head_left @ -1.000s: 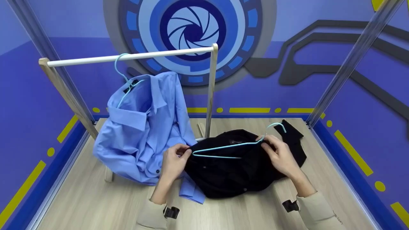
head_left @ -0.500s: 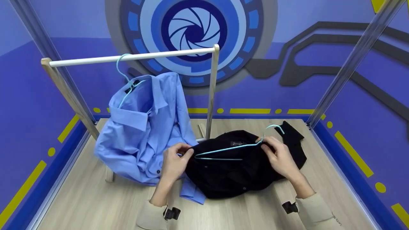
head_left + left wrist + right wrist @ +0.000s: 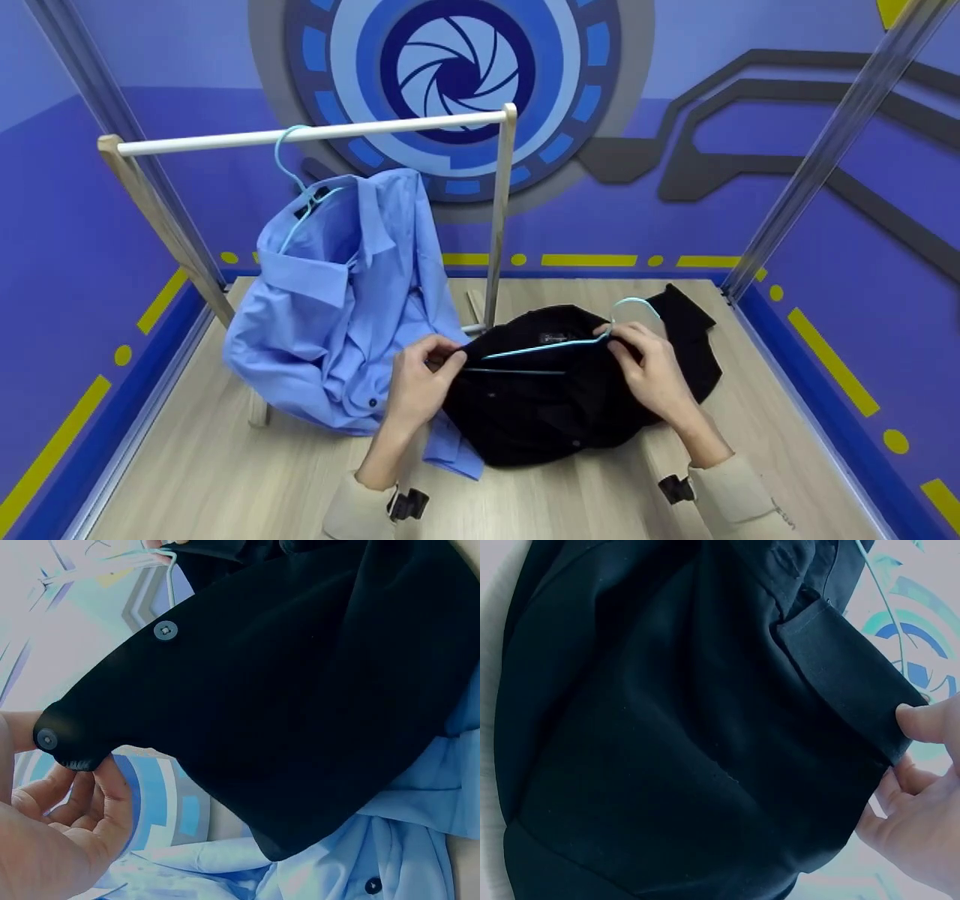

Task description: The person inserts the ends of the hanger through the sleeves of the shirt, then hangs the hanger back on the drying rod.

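Observation:
A black shirt (image 3: 540, 420) with buttons is bunched over the wooden table, its opening facing up. Part of a light-blue wire hanger (image 3: 546, 347) lies inside that opening, and its hook stands out at the right. My left hand (image 3: 421, 379) pinches the shirt's edge at the hanger's left end; in the left wrist view, the buttoned black edge (image 3: 112, 705) is between thumb and fingers. My right hand (image 3: 654, 367) pinches the black collar (image 3: 847, 675) together with the hanger's neck. The hanger's right end is hidden in the cloth.
A light-blue shirt (image 3: 300, 322) hangs on another hanger (image 3: 281, 161) from the white rail (image 3: 390, 127) of a wooden-legged rack at the left. Its cuff (image 3: 454, 450) reaches under the black shirt. Blue panels (image 3: 862, 247) stand around the table (image 3: 187, 465).
My left hand has moved slightly right with the shirt's edge, which now covers the hanger's left corner. The hanger's hook has shifted a little left with my right hand.

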A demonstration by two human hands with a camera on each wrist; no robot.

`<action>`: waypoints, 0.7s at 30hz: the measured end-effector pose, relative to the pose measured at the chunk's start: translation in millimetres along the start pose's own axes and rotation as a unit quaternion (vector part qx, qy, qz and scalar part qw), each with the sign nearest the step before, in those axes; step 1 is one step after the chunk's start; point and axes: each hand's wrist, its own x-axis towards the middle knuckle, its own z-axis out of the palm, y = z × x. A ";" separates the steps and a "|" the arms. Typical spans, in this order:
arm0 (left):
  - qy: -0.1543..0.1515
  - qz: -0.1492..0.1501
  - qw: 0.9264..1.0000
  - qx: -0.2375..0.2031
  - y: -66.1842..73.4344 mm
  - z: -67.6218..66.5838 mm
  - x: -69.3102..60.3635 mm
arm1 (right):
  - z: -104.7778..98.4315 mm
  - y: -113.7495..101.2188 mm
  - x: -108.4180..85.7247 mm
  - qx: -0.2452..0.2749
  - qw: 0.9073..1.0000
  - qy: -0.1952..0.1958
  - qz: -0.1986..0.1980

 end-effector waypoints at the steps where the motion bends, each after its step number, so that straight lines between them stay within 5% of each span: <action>1: -0.003 0.001 1.000 -0.005 0.8 0.8 -0.3 | 0.6 -0.2 0.2 -0.001 1.000 0.003 -0.004; 9: -0.035 0.019 0.998 -0.039 6.6 6.6 -2.7 | 6.6 -0.7 1.4 0.002 1.000 0.018 -0.023; 21: -0.109 0.064 0.992 0.021 2.8 11.2 -3.6 | 16.8 -9.3 4.4 0.000 0.999 0.037 -0.027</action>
